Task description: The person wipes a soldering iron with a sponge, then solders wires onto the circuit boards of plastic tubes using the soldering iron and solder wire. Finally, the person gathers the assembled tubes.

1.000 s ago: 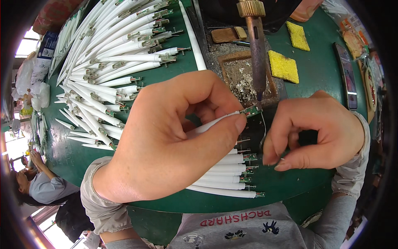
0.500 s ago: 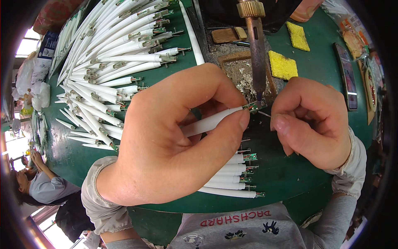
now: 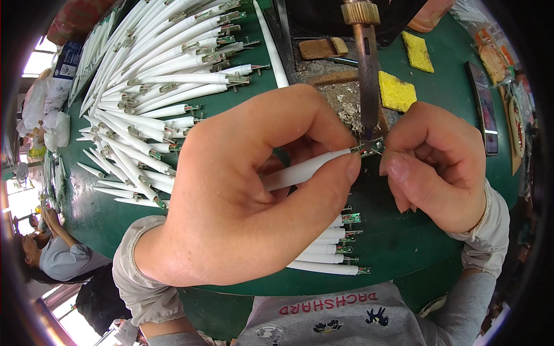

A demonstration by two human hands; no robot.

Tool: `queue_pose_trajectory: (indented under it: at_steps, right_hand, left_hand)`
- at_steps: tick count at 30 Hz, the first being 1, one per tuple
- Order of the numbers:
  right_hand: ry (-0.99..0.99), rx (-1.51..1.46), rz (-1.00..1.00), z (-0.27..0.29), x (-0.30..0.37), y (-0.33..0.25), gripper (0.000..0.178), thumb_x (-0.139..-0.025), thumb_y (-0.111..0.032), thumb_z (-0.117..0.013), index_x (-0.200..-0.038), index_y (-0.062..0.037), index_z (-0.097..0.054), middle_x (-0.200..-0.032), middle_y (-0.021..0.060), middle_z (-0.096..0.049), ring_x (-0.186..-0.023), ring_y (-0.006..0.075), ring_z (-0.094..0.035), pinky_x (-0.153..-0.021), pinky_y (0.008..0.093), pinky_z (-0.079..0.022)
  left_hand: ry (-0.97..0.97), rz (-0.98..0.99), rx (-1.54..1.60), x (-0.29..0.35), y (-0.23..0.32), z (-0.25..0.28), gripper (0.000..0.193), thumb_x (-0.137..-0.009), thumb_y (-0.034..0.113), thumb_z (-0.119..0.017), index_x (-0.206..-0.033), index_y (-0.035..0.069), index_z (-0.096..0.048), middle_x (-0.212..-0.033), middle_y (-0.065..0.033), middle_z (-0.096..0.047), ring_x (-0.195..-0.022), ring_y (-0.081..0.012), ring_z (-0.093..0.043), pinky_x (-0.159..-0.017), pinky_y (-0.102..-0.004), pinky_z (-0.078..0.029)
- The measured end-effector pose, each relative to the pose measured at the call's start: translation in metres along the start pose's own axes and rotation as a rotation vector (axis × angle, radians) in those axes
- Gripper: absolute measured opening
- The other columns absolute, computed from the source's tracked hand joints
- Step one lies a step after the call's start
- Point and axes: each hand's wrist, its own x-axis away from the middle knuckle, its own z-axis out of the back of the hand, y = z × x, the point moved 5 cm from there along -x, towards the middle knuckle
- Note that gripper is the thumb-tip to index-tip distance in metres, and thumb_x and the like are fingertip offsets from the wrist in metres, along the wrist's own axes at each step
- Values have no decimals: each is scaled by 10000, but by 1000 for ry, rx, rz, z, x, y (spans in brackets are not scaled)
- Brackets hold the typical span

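Observation:
My left hand point(image 3: 242, 196) is closed around a white tapered pen-like stick point(image 3: 306, 169), pinching it between thumb and forefinger. From the stick's end a small green circuit board point(image 3: 360, 149) pokes out past my fingertips. The tip of an upright soldering iron point(image 3: 368, 86) comes down onto the board, or just over it. On the other side, my right hand point(image 3: 435, 170) is closed in a pinch, its fingertips beside the board. A thin, pale wire-like piece point(image 3: 376, 151) runs between those fingertips and the board; its exact kind is too small to tell.
Many similar white sticks point(image 3: 173, 83) with exposed boards are heaped on the left. Several more point(image 3: 323, 258) lie in a row below my left hand. Behind the iron is a solder-spattered tray point(image 3: 340, 95). Yellow sponges point(image 3: 397, 92) and a phone point(image 3: 482, 109) lie right. Another person point(image 3: 69, 259) sits far left.
My left hand has shifted slightly right with the stick, and the board now meets my right fingertips more closely. The iron appears slightly further right in the picture.

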Motion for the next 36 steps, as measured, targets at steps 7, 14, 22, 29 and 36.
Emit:
queue_pose_trajectory:
  at_steps: [7, 14, 22, 29, 36]
  right_hand:
    - [-18, -12, -42, 1, 3, 4, 164, -866, -110, -536, -799, 34, -494, -650, 44, -493, -429, 68, -478, -390, 189, -331]
    - [11, -118, -157, 1, 4, 9, 231, -888, -197, -521, -805, 11, -466, -663, 33, -459, -417, 59, -435, -386, 196, -312]
    - [14, -150, -197, 1, 4, 11, 240, -891, -214, -523, -812, 3, -454, -671, 34, -461, -423, 57, -432, -398, 187, -309]
    - [-68, 26, -23, 0, 2, 4, 217, -880, -174, -534, -789, 16, -479, -636, 20, -478, -436, 48, -448, -403, 182, -316]
    - [-8, -17, -85, -2, 0, 7, 203, -876, -156, -542, -794, 20, -481, -643, 24, -480, -440, 50, -452, -405, 184, -320]
  left_hand:
    - [1, 167, 115, -1, -9, 3, 96, -748, -31, -622, -822, -55, -566, -874, -103, -575, -787, -121, -534, -697, -238, -404]
    - [-25, 79, 23, 4, -5, 0, 97, -766, -36, -604, -846, -65, -558, -876, -113, -575, -783, -120, -537, -689, -222, -416]
    - [-25, 7, -115, 7, -1, -2, 121, -755, -34, -612, -863, -63, -566, -875, -114, -570, -783, -122, -545, -683, -221, -423]
    - [-25, 105, -50, 7, -3, -2, 107, -768, -32, -605, -864, -63, -567, -876, -101, -568, -792, -120, -545, -681, -218, -427]
    - [-18, 15, 29, -2, -4, 0, 94, -765, -42, -608, -844, -56, -560, -851, -73, -570, -794, -111, -525, -675, -215, -414]
